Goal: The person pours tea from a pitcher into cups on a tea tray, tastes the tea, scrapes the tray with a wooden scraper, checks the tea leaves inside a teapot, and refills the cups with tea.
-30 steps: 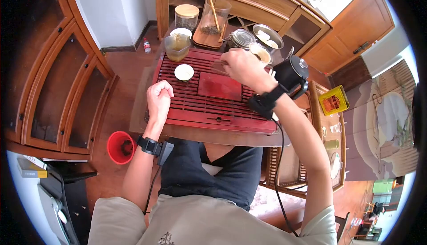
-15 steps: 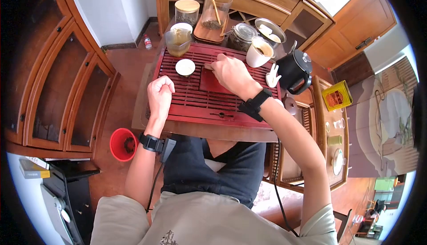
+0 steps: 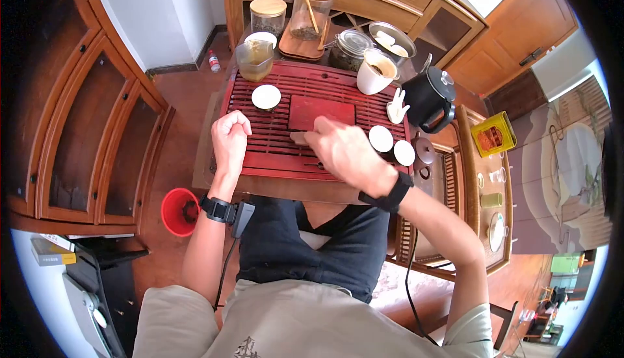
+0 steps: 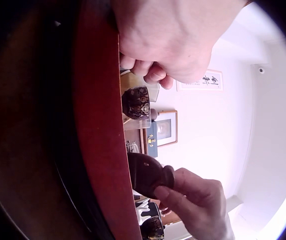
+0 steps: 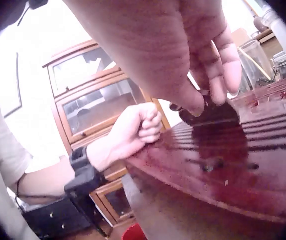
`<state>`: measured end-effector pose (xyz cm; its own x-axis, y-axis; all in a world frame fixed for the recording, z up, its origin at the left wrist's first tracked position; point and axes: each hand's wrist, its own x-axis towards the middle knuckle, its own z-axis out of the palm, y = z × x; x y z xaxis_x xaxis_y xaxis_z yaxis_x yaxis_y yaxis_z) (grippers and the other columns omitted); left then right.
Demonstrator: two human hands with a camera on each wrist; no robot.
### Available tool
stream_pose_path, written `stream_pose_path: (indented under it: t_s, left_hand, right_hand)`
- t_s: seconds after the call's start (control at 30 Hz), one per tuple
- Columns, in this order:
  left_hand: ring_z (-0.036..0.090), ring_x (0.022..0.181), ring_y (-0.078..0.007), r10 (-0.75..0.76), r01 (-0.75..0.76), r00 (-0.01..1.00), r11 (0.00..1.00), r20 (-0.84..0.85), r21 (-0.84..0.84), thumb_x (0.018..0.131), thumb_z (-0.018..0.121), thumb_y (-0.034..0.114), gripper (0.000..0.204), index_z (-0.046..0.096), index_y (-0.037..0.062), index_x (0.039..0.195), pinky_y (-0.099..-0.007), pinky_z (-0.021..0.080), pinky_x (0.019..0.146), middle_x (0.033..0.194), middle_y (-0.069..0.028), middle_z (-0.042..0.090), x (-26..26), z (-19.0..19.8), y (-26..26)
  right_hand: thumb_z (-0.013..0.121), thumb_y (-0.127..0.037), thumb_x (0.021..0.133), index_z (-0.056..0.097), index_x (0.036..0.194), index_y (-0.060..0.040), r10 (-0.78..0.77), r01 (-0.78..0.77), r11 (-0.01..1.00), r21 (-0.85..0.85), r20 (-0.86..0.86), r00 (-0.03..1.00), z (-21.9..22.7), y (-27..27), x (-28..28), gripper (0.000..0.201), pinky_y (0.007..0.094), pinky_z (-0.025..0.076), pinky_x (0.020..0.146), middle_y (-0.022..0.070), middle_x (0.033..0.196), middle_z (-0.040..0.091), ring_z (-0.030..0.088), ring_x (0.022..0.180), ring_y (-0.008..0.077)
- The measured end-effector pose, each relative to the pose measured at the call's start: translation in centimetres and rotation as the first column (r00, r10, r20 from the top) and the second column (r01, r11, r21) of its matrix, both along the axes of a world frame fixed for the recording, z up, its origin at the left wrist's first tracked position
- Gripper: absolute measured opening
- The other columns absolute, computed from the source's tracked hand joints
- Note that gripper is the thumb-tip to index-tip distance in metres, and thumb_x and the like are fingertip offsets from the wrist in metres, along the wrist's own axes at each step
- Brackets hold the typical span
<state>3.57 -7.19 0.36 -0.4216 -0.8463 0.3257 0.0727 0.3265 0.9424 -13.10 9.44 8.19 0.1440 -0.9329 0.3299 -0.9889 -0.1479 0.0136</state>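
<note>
The right hand (image 3: 351, 155) pinches a dark brown rounded piece (image 4: 147, 175) by its small knob, between thumb and fingers, low over the front middle of the red slatted tray (image 3: 270, 164). In the right wrist view this dark piece (image 5: 213, 113) is against or just above the slats; contact cannot be told. The left hand (image 3: 230, 145) rests at the tray's left front edge with curled fingers and nothing seen in it. A white-lined cup (image 3: 266, 97) stands beyond it. A raised red panel (image 3: 322, 112) lies behind the right hand.
Two cups (image 3: 381, 138) stand right of the right hand. Farther back are a white pitcher (image 3: 376, 73), a hand-shaped white figure (image 3: 397, 106), a black kettle (image 3: 430, 98), a glass jar (image 3: 351, 52) and a clear pitcher (image 3: 255, 64). A red bin (image 3: 179, 212) is on the floor.
The right hand has moved from the tray's back right toward its front middle, uncovering the pitcher, white figure, panel and two right cups. The left hand keeps its place.
</note>
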Motion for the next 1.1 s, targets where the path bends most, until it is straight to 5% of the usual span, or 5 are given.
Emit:
stream_pose_path:
  t_s: [0.23,0.43,0.63,0.73,1.1]
  left_hand:
    - [0.040,0.057,-0.0078,0.013,-0.013,1.000,0.999,0.008,0.038,0.066,0.037,-0.009,0.016,0.048,0.0020,0.060,-0.0250,0.031,0.053,0.058,-0.0005,0.046,-0.1,-0.1,-0.1]
    - [0.037,0.056,-0.0063,0.010,-0.010,1.000,0.999,-0.002,0.040,0.067,0.035,-0.010,0.019,0.047,0.0031,0.060,-0.0238,0.027,0.052,0.060,0.0012,0.044,-0.2,0.2,0.1]
    - [0.037,0.056,-0.0061,-0.002,0.003,1.000,0.998,-0.017,0.069,0.068,0.037,-0.008,0.016,0.047,0.0016,0.060,-0.0240,0.028,0.051,0.059,0.0012,0.045,0.0,0.2,0.1]
    - [0.036,0.055,-0.0052,-0.002,0.004,1.000,0.998,-0.024,0.070,0.069,0.037,-0.008,0.018,0.048,0.0019,0.060,-0.0236,0.026,0.050,0.059,0.0018,0.045,0.0,0.0,0.1]
    - [0.035,0.055,-0.0045,-0.007,0.008,1.000,0.998,-0.022,0.054,0.068,0.036,-0.009,0.019,0.048,0.0024,0.059,-0.0229,0.025,0.050,0.059,0.0019,0.044,-0.1,0.2,0.0]
  right_hand:
    - [0.054,-0.013,0.083,0.063,0.068,-0.0061,-0.174,0.168,0.980,-0.102,-0.056,0.983,0.7,-5.2,-6.7,0.018,0.0418,0.055,0.058,0.0159,0.073,0.063,0.067,0.065,0.0319]
    - [0.055,-0.015,0.085,0.063,0.074,-0.0077,-0.179,0.178,0.984,-0.028,-0.238,0.955,-1.5,-3.7,-6.6,0.015,0.0370,0.054,0.057,0.0121,0.077,0.062,0.067,0.065,0.0260]
    - [0.055,-0.013,0.085,0.070,0.113,-0.0228,-0.175,0.194,0.973,0.122,-0.148,0.973,0.6,2.4,-2.2,0.033,0.0336,0.050,0.052,0.0058,0.079,0.052,0.061,0.058,0.0216]
    - [0.055,-0.012,0.084,0.066,0.081,-0.0073,-0.104,0.121,0.989,0.090,-0.178,0.978,0.8,3.6,-2.0,0.013,0.0374,0.052,0.054,0.0105,0.080,0.057,0.064,0.063,0.0248]
    - [0.061,-0.016,0.084,0.068,0.082,-0.0066,-0.286,0.285,0.958,-0.017,-0.071,0.956,0.6,-2.6,-9.1,0.012,0.0396,0.056,0.060,0.0121,0.074,0.065,0.068,0.067,0.0287]
